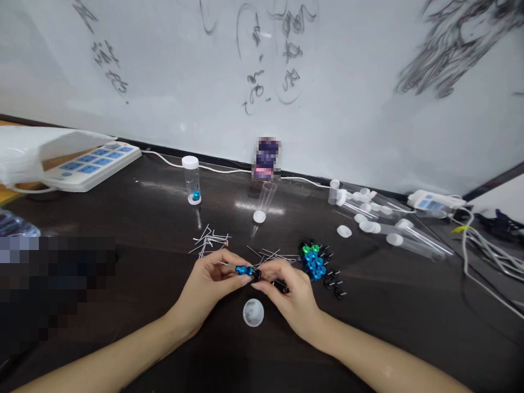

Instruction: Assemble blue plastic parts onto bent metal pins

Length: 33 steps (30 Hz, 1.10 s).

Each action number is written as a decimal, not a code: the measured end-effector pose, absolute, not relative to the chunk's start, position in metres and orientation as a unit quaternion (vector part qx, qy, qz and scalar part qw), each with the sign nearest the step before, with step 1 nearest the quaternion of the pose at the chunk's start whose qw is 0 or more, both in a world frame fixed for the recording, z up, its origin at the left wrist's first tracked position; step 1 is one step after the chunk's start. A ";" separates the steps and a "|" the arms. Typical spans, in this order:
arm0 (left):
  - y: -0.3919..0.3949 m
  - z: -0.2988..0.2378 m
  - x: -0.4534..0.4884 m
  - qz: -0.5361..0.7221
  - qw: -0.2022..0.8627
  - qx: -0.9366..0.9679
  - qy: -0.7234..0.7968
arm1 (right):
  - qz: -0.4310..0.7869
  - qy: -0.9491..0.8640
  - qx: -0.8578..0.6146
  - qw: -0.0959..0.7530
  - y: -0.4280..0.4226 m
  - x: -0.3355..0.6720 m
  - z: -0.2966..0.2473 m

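Observation:
My left hand [208, 284] is closed in a pinch on a thin metal pin with a small blue nut [244, 270] on it. My right hand [286, 289] pinches a small black part [256, 274] right against the blue nut, and other black pieces show under its fingers. Both hands meet just above the dark table [368, 327]. A white round cap [253, 313] lies below them. A heap of blue, green and black small parts [317, 265] sits to the right of my right hand. Loose metal pins [210, 240] are scattered behind my hands.
A capped clear tube with a blue part inside [191, 180] stands at the back left; an open tube [264, 202] stands upside down near the middle. Several empty tubes and caps [380, 221] lie at the right. A power strip [88, 164] and cables [487, 251] flank the table.

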<state>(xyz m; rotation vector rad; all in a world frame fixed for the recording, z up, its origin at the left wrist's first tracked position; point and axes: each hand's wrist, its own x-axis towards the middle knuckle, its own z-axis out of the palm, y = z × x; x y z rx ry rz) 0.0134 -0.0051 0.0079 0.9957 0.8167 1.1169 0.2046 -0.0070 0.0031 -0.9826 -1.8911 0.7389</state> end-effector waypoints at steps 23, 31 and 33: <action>-0.007 0.008 0.015 0.513 0.652 0.446 0.335 | 0.285 -0.770 -0.385 0.422 -0.008 0.205 0.002; -0.008 0.009 0.015 0.506 0.652 0.448 0.343 | 0.288 -0.765 -0.388 0.425 -0.008 0.205 0.002; -0.008 0.009 0.015 0.506 0.654 0.448 0.341 | 0.287 -0.765 -0.387 0.428 -0.009 0.205 0.002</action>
